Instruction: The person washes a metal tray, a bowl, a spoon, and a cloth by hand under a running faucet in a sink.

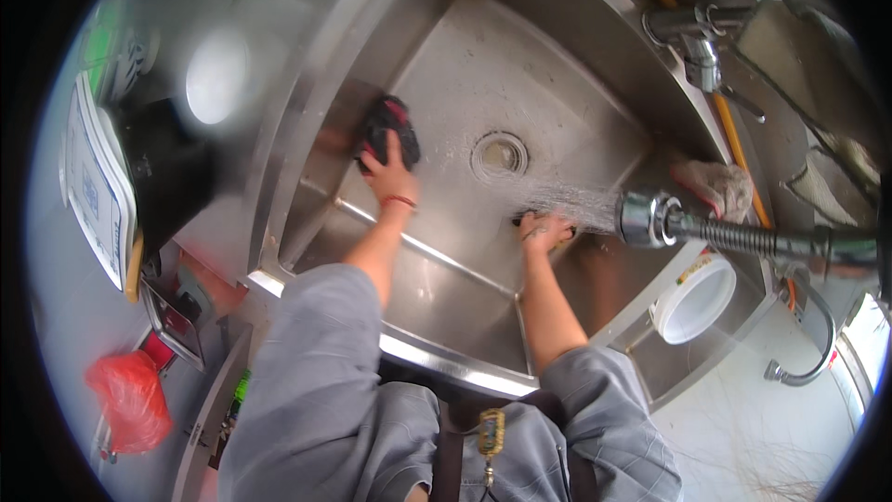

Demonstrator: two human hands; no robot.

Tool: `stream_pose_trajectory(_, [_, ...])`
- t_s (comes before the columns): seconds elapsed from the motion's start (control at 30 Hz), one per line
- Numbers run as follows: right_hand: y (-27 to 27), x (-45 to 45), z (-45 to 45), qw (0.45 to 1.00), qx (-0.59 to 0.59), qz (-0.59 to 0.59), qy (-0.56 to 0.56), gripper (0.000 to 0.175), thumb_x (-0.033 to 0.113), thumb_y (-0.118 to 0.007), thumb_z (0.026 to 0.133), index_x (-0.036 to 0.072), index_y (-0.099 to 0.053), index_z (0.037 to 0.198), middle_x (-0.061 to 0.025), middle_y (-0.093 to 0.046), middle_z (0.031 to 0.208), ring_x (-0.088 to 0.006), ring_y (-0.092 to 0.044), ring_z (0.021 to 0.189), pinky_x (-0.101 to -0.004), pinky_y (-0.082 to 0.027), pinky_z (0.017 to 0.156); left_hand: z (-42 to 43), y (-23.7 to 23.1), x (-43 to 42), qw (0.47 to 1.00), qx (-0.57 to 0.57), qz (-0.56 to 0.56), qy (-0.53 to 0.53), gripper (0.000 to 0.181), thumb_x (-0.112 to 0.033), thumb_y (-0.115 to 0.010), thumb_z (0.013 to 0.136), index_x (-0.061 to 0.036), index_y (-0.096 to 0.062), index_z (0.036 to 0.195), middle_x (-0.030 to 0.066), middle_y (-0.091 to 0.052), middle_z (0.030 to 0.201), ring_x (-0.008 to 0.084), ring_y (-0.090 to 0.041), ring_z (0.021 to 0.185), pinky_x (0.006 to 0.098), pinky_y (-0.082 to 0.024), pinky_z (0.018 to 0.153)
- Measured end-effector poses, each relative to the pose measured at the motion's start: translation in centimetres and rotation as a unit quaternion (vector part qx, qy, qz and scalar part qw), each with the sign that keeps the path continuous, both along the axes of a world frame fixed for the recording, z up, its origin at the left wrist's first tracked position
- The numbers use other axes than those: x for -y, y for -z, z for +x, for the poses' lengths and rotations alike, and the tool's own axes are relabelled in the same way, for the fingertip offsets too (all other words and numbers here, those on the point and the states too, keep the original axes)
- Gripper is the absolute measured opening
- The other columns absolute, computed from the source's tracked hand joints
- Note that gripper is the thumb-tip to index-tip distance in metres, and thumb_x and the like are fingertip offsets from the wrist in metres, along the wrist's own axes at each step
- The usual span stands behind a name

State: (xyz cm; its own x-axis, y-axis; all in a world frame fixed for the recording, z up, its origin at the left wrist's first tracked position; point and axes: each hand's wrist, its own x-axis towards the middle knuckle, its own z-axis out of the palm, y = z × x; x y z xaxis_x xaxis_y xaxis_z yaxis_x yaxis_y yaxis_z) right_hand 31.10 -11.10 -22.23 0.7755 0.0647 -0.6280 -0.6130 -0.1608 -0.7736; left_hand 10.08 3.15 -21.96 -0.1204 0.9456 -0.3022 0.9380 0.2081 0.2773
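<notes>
Both my arms reach down into a deep stainless steel sink (481, 49). Against its left wall, my left hand (394, 178) grips a bunched black and red cloth (392, 124). My right hand (545, 230) is low at the sink's right side, under running water (575, 206). Beneath its fingers the edges of a small dark object (564, 239) show; the hand and the spray hide most of it. The spray comes from a chrome spray head (640, 218) just right of that hand. Between my hands, a little farther off, lies the round drain (500, 156).
A coiled spray hose (739, 234) crosses from the right. A crumpled cloth (728, 188) lies by the yellow hose (732, 133), near a metal tap (702, 63). At right stands a white plastic tub (697, 303). A red plastic bag (132, 401) is at lower left.
</notes>
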Motion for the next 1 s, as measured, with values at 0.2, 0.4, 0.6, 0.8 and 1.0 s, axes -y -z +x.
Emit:
stream_pose_trajectory(0.2, [6.7, -1.5, 2.5, 0.866, 0.286, -0.029, -0.409, 0.035, 0.018, -0.065, 0.077, 0.010, -0.056, 0.111, -0.0032, -0.058, 0.097, -0.0184, -0.053, 0.093, -0.0316, -0.045, 0.079, 8.7, -3.6, 0.5, 0.951, 0.283, -0.119, 0.023, 0.049, 0.003, -0.056, 0.070, -0.0147, -0.054, 0.116, 0.0233, -0.044, 0.117, 0.0422, -0.047, 0.107, 0.0428, -0.041, 0.093])
stream_pose_trajectory(0.4, [-3.2, -2.5, 17.7, 0.940, 0.154, 0.033, -0.304, 0.069, 0.024, -0.076, 0.064, 0.009, -0.047, 0.125, -0.0110, -0.051, 0.117, -0.0250, -0.049, 0.108, -0.0404, -0.040, 0.094, 2.2, -8.7, -5.8, 0.969, 0.210, 0.094, 0.087, 0.048, 0.004, -0.056, 0.070, -0.0089, -0.053, 0.116, 0.0225, -0.047, 0.115, 0.0405, -0.051, 0.104, 0.0433, -0.044, 0.087])
stream_pose_trajectory(0.6, [3.5, -6.7, 8.9, 0.645, 0.413, -0.374, -0.523, 0.100, 0.008, -0.066, 0.054, 0.016, -0.023, 0.144, -0.0160, -0.018, 0.148, -0.0514, -0.023, 0.125, -0.0537, -0.023, 0.106, 7.2, 1.4, 0.0, 0.994, 0.087, -0.015, 0.064, 0.064, 0.001, -0.051, 0.072, -0.0208, -0.044, 0.133, 0.0241, -0.032, 0.124, 0.0470, -0.046, 0.096, 0.0474, -0.039, 0.091])
stream_pose_trajectory(0.8, [-5.3, -8.6, 5.0, 0.830, 0.217, 0.038, -0.512, 0.070, -0.002, -0.055, 0.065, 0.008, -0.042, 0.133, -0.0128, -0.037, 0.138, -0.0257, -0.048, 0.111, -0.0364, -0.037, 0.099, 8.6, -4.0, 1.2, 0.917, 0.393, -0.061, 0.033, 0.058, 0.008, -0.054, 0.069, -0.0123, -0.053, 0.123, 0.0202, -0.045, 0.120, 0.0386, -0.047, 0.113, 0.0387, -0.040, 0.096])
stream_pose_trajectory(1.0, [-26.9, -10.5, 3.4, 0.810, 0.408, 0.102, -0.409, 0.087, 0.004, -0.058, 0.064, -0.001, -0.020, 0.142, -0.0150, -0.048, 0.119, -0.0222, -0.050, 0.105, -0.0337, -0.038, 0.096, 2.0, -11.7, -5.7, 0.915, 0.400, 0.031, 0.038, 0.057, 0.007, -0.056, 0.069, -0.0106, -0.052, 0.124, 0.0214, -0.049, 0.121, 0.0380, -0.048, 0.115, 0.0375, -0.040, 0.098])
